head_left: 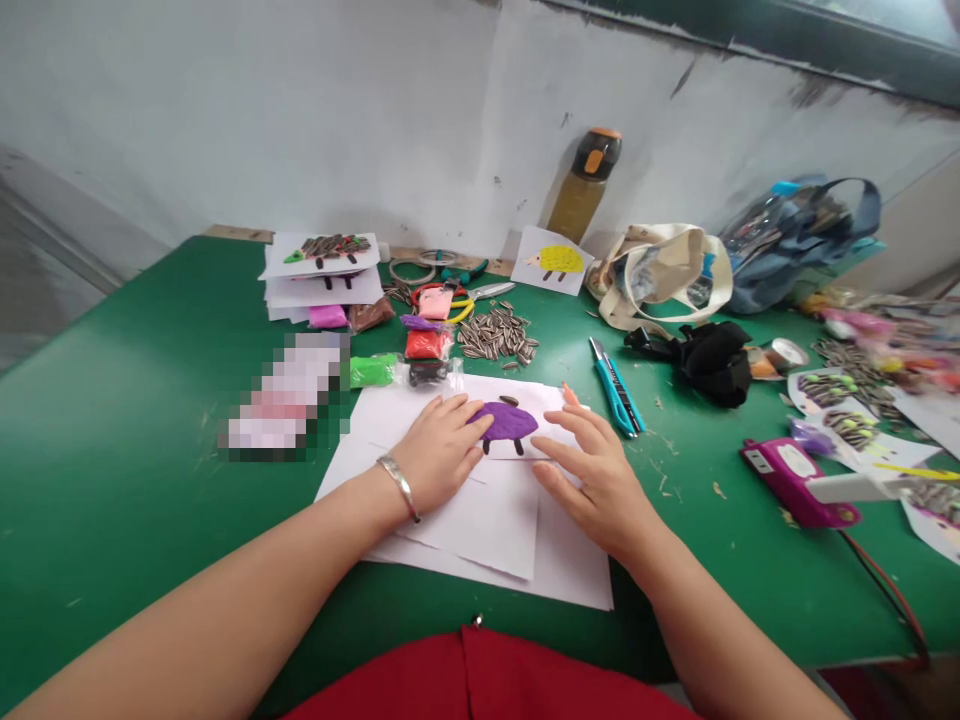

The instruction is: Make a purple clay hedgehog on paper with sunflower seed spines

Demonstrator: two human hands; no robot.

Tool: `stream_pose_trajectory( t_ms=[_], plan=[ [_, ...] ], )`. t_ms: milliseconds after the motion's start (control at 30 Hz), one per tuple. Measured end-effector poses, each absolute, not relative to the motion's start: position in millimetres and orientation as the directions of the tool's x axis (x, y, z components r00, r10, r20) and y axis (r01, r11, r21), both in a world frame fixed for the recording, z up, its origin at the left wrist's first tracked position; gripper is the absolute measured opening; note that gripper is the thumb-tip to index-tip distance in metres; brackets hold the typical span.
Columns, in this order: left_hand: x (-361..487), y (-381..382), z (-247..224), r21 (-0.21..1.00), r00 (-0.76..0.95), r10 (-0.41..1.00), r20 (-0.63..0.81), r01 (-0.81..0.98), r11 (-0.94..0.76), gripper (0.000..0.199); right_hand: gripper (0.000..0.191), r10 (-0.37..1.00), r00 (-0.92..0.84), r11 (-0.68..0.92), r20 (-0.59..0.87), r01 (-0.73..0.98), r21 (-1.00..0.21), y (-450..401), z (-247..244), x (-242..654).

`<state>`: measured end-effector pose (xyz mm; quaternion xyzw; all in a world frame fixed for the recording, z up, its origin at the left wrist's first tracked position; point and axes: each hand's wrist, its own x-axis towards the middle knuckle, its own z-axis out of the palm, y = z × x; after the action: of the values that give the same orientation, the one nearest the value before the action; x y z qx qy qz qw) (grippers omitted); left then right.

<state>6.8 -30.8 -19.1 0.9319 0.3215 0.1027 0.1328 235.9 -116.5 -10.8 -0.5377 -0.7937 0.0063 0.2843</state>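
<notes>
My left hand (441, 455) lies flat on white paper (472, 540), its fingertips touching the left end of a purple clay body (506, 422). Two short dark legs stick down from that shape. A single striped sunflower seed (508, 400) lies at its upper edge. On the other side, my right hand (589, 475) hovers or rests lightly by the right end of the purple shape, fingers apart and nothing held. An orange-pink tip (571, 395) shows just behind its fingers; the rest is hidden. Several sheets are stacked beneath.
Beyond the paper lie a pile of sunflower seeds (497, 334), clay packets (427, 345) and scissors (487, 292). A blue utility knife (616, 390) is to the right, near a magenta power strip (799, 485). A bottle (585, 188) and cloth bag (660, 275) stand by the wall.
</notes>
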Motion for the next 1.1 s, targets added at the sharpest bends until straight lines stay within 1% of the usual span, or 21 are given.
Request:
stream_pose_trajectory(
  t_ms=[200,333,433,533,600,700,833,967,1100],
  plan=[
    [7,-31,-19,0.333,0.771,0.627,0.112,0.566,-0.755,0.041,0.025,0.848,-0.339,0.470,0.408,0.837,-0.281,-122,-12,229],
    [8,-31,-18,0.325,0.772,0.628,0.101,0.571,-0.754,0.041,0.024,0.864,-0.340,0.450,0.372,0.853,-0.264,-122,-14,226],
    [7,-32,-18,0.326,0.776,0.623,0.095,0.567,-0.756,0.042,0.025,0.857,-0.334,0.453,0.393,0.852,-0.262,-122,-16,226],
    [6,-31,-19,0.337,0.781,0.616,0.100,0.556,-0.760,0.044,0.030,0.846,-0.337,0.457,0.414,0.857,-0.237,-121,-15,222],
    [5,-31,-20,0.341,0.781,0.616,0.103,0.554,-0.759,0.043,0.033,0.850,-0.357,0.460,0.387,0.862,-0.213,-117,-13,216],
    [4,-31,-21,0.337,0.780,0.617,0.102,0.557,-0.759,0.043,0.037,0.870,-0.390,0.455,0.302,0.870,-0.188,-109,-9,205],
    [5,-32,-19,0.332,0.784,0.609,0.119,0.547,-0.769,0.041,0.033,0.883,-0.411,0.451,0.228,0.877,-0.163,-100,-7,196],
    [6,-33,-21,0.336,0.773,0.613,0.162,0.541,-0.771,0.041,0.031,0.873,-0.420,0.461,0.248,0.876,-0.142,-98,-8,192],
    [6,-34,-23,0.334,0.765,0.620,0.175,0.547,-0.768,0.043,0.028,0.875,-0.417,0.461,0.246,0.874,-0.154,-97,-9,190]
  ],
)
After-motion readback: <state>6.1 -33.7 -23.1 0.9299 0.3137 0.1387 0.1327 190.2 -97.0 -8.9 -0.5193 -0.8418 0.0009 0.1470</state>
